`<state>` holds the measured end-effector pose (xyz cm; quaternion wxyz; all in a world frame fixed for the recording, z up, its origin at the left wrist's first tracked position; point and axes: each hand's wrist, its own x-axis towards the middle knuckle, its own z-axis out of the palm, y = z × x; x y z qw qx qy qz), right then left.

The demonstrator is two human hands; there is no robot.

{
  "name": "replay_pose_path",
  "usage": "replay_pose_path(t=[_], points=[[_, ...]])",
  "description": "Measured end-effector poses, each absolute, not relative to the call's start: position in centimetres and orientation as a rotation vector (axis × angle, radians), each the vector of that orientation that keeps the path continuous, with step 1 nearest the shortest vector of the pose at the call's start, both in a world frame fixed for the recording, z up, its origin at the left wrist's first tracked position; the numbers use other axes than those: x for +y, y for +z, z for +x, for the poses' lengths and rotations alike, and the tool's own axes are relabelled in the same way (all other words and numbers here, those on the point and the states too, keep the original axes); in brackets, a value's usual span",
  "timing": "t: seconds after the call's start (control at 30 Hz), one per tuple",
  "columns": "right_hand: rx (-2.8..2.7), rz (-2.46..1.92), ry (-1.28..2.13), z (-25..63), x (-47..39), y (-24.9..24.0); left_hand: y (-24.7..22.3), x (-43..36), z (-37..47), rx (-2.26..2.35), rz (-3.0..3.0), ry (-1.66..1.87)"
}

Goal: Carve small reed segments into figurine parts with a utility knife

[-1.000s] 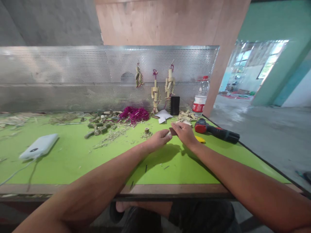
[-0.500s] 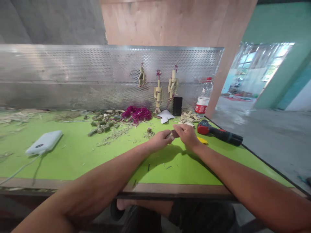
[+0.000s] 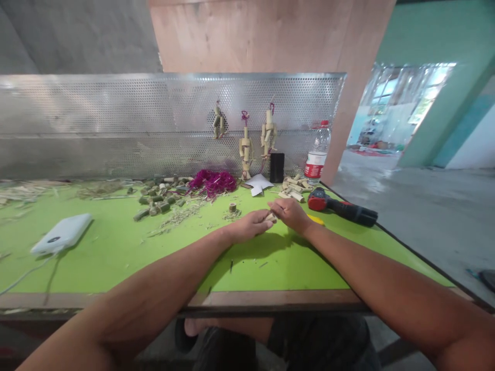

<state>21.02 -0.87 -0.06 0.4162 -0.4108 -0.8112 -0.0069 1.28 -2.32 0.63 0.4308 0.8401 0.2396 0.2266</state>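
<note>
Over the green tabletop (image 3: 154,268), my left hand (image 3: 248,226) is closed around a short pale wooden piece (image 3: 271,218), whose end shows past the thumb. Against it, my right hand (image 3: 291,212) is closed with its fingertips on a thin brown sheet that looks like sandpaper, now mostly hidden by the fingers. Both hands meet just above the table. Left of them, a short wooden piece with bark (image 3: 232,207) stands upright among shavings. Past the right hand lies a pile of peeled wooden pieces (image 3: 294,189).
Behind stand or hang jointed wooden figures (image 3: 245,149), a black box-like object (image 3: 277,167) and a plastic bottle (image 3: 315,165). Purple cord (image 3: 213,183) and bark-covered pieces (image 3: 158,203) lie left. A power tool (image 3: 342,207) and a yellow object (image 3: 316,220) lie right; a white power bank (image 3: 62,233) lies far left.
My right hand has moved slightly closer to the left, covering most of the brown sheet that showed between the hands. The wooden piece shows more. The whole view has shifted a little.
</note>
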Motion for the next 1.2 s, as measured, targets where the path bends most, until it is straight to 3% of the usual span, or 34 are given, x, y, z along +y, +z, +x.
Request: replay_pose_path(t=[0.2, 0.3, 0.63, 0.9, 1.07, 1.2], points=[[-1.675, -1.053, 0.015, 21.7, -1.1, 0.5, 0.8, -2.1, 1.1, 0.517, 1.925, 0.671], [-1.812, -1.007, 0.068, 20.0, -2.2, 0.8, 0.1, -1.7, 1.6, 0.602, 1.914, 0.664], [-2.119, -1.027, -0.216, 20.0, -2.0, 0.1, 0.3, -2.0, 1.7, 0.478, 2.002, 0.562], [-1.745, -1.091, -0.168, 22.6, -0.6, 0.5, 1.1, -2.6, 0.9, 0.484, 2.009, 0.55], [-1.839, -1.022, -0.025, 20.1, -2.2, 0.9, 0.6, -1.8, 1.2, 0.556, 2.062, 0.539], [-1.937, -1.12, -0.131, 18.9, -2.9, 0.6, 0.7, -1.6, 1.6, 0.67, 2.135, 0.595]])
